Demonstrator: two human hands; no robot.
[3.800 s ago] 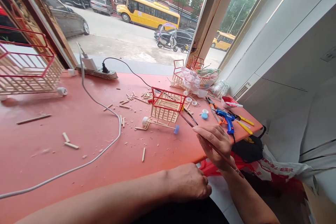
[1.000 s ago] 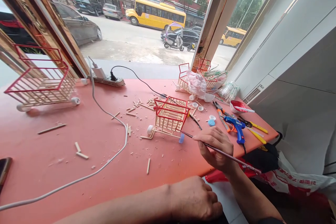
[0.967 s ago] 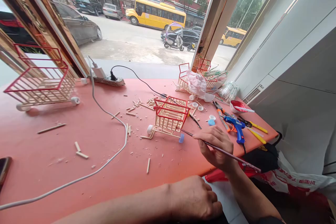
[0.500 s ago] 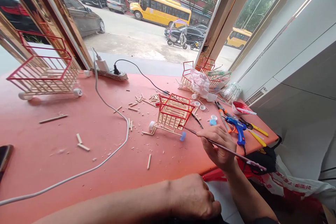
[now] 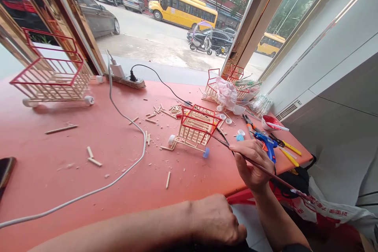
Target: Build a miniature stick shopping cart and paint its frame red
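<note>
My right hand (image 5: 254,163) pinches a thin dark paintbrush (image 5: 274,175). Its tip meets the near right side of a small stick-built shopping cart (image 5: 193,130), at an upright below the rim. The cart has a red-painted rim and handle frame, bare wooden bars lower down, and white and blue bottle-cap wheels. At the table's front edge rests my left hand (image 5: 217,218), curled into a fist, back upward, apart from the cart. Nothing sticks out of that fist; its palm is hidden.
On the pink table (image 5: 118,204) lie cut sticks (image 5: 94,161), a white cable (image 5: 130,169) and a blue glue gun (image 5: 267,141). A finished-looking cart (image 5: 53,75) stands left. Beyond the pliers (image 5: 288,145) sits a red paint bowl (image 5: 270,123). A power strip (image 5: 130,82) lies by the window.
My right hand has shifted right and slightly up with the paintbrush, and the brush tip has risen along the cart's upright towards the rim. My left hand stays put.
</note>
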